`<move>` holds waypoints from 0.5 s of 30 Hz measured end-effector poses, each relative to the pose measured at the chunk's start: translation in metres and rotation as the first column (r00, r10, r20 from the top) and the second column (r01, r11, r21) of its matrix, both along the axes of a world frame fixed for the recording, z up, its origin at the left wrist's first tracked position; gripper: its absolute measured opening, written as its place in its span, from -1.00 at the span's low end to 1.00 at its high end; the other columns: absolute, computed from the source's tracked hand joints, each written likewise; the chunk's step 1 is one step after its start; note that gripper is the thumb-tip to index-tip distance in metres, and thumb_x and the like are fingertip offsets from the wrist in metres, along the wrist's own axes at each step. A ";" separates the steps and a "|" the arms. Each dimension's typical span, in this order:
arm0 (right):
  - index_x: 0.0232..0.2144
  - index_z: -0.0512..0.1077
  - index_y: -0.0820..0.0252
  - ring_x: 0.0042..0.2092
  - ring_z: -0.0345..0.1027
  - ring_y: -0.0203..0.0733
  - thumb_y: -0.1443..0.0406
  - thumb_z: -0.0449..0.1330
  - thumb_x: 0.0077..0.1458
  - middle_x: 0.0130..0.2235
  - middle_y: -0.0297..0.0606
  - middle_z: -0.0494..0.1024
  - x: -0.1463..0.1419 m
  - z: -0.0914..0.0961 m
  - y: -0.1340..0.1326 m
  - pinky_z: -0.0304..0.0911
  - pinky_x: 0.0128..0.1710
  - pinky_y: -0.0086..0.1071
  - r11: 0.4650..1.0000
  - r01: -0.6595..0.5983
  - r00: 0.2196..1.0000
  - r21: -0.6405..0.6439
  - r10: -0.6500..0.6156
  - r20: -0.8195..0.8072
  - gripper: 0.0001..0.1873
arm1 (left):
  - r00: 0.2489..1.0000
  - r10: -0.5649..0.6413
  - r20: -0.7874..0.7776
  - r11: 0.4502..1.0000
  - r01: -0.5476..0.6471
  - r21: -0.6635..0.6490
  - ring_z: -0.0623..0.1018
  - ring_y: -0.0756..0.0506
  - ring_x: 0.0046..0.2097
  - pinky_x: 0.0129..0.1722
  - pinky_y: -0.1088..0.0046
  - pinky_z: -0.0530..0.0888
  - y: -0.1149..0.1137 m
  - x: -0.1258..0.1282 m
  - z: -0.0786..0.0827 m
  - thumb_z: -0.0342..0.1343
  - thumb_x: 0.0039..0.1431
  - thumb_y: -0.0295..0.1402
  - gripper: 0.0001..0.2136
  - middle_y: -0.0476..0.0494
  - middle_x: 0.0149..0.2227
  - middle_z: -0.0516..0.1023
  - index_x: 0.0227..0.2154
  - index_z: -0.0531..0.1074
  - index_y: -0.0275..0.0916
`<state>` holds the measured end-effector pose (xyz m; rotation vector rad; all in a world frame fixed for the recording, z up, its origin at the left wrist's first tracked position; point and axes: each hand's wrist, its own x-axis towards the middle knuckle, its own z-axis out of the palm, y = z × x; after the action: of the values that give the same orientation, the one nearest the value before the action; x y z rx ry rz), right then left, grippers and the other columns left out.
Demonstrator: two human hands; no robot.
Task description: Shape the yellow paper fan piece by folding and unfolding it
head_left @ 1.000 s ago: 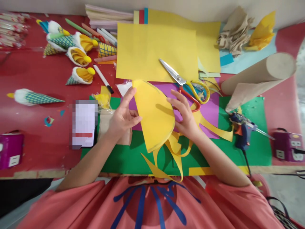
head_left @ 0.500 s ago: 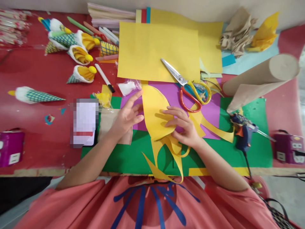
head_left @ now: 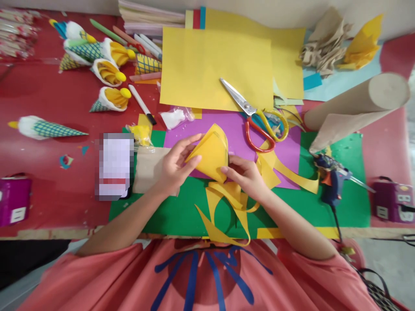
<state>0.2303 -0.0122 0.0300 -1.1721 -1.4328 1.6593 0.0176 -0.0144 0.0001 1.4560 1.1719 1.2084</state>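
Between my hands is a yellow paper piece (head_left: 212, 153), folded over on itself into a fan-like wedge with a rounded edge. My left hand (head_left: 180, 164) pinches its left corner, thumb on top. My right hand (head_left: 244, 172) grips the lower right edge between thumb and fingers. Curled yellow paper offcuts (head_left: 215, 203) lie just below it. Beyond my right hand, scissors (head_left: 249, 110) with one red and one yellow handle rest partly on a large yellow sheet (head_left: 215, 67). Under the work are a purple sheet (head_left: 194, 123) and a green sheet (head_left: 191, 216).
A phone (head_left: 116, 164) lies left of my left forearm. Finished paper cones (head_left: 53, 128) with white rims sit at the left. At the right are a brown paper roll (head_left: 353, 106) and a glue gun (head_left: 332, 185) with its cord over the table edge. Crumpled brown paper (head_left: 324, 45) stands behind.
The yellow paper has gone from a spread half-round shape to a smaller folded wedge. My left hand, open beside it before, now grips it, and my right hand has closed on its edge.
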 end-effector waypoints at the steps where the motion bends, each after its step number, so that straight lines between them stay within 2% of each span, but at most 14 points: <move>1: -0.49 0.34 0.17 -0.48 0.23 -0.32 -0.08 0.26 0.10 -0.52 -0.40 0.30 0.001 -0.001 0.000 0.18 -0.49 -0.41 1.000 0.001 1.000 0.003 -0.001 -0.002 -0.54 | 0.999 0.046 -0.006 0.999 -0.046 0.004 0.57 -0.15 0.12 0.11 0.33 0.55 0.001 -0.001 0.001 0.22 0.22 -0.24 -0.59 -0.15 0.15 0.53 0.13 0.42 -0.05; 4: -0.40 0.37 0.15 -0.48 0.24 -0.34 -0.04 0.27 0.12 -0.48 -0.40 0.36 0.003 -0.006 0.002 0.21 -0.46 -0.41 0.990 0.130 0.992 0.062 -0.130 0.000 -0.61 | 0.993 0.102 -0.055 0.994 -0.104 -0.035 0.61 -0.12 0.06 0.07 0.38 0.55 0.004 -0.007 0.002 0.25 0.19 -0.22 -0.67 -0.12 0.04 0.62 0.01 0.53 -0.11; 7: -0.23 0.37 0.10 -0.34 0.36 -0.29 -0.03 0.31 0.08 -0.33 -0.34 0.46 0.001 -0.012 0.006 0.32 -0.34 -0.39 0.970 0.232 0.972 0.076 -0.229 -0.052 -0.60 | 0.990 0.002 -0.138 0.990 -0.022 -0.142 0.64 -0.12 -0.02 -0.03 0.43 0.59 0.005 -0.011 0.005 0.26 0.17 -0.20 -0.71 -0.12 -0.05 0.66 -0.07 0.59 -0.14; 9: -0.17 0.38 0.08 -0.28 0.39 -0.26 -0.05 0.33 0.04 -0.29 -0.32 0.48 -0.002 -0.016 0.008 0.35 -0.29 -0.37 0.976 0.212 0.976 0.056 -0.208 -0.066 -0.54 | 0.979 -0.091 -0.180 0.982 0.059 -0.180 0.65 -0.11 -0.06 -0.08 0.45 0.59 0.006 -0.011 0.007 0.25 0.17 -0.21 -0.75 -0.11 -0.09 0.68 -0.11 0.61 -0.13; 11: -0.22 0.40 0.11 -0.33 0.37 -0.26 -0.05 0.33 0.03 -0.35 -0.34 0.46 -0.005 -0.020 0.008 0.34 -0.33 -0.37 0.983 0.179 0.983 0.031 -0.177 -0.047 -0.57 | 0.965 -0.150 -0.217 0.981 0.117 -0.157 0.65 -0.10 -0.08 -0.07 0.45 0.58 0.006 -0.009 0.009 0.23 0.20 -0.23 -0.79 -0.09 -0.12 0.69 -0.14 0.63 -0.11; 13: -0.28 0.40 0.13 -0.40 0.31 -0.30 -0.01 0.33 0.05 -0.42 -0.37 0.43 -0.007 -0.024 0.007 0.28 -0.41 -0.38 0.985 0.173 0.985 0.016 -0.173 -0.020 -0.62 | 0.960 -0.167 -0.227 0.983 0.142 -0.120 0.64 -0.08 -0.08 -0.03 0.44 0.56 0.006 -0.007 0.011 0.22 0.21 -0.26 -0.82 -0.08 -0.13 0.69 -0.16 0.63 -0.09; 15: -0.31 0.39 0.14 -0.46 0.26 -0.33 0.02 0.33 0.05 -0.47 -0.41 0.39 -0.008 -0.027 0.005 0.22 -0.47 -0.40 0.980 0.199 0.980 0.003 -0.199 -0.008 -0.65 | 0.973 -0.159 -0.166 0.982 0.138 -0.131 0.64 -0.07 -0.07 -0.02 0.44 0.55 0.005 -0.005 0.011 0.24 0.19 -0.27 -0.77 -0.07 -0.11 0.68 -0.09 0.60 -0.07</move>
<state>0.2221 -0.0068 0.0030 -1.2617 -1.2691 1.5202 0.0128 -0.0093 0.0116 1.5551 1.2077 0.9077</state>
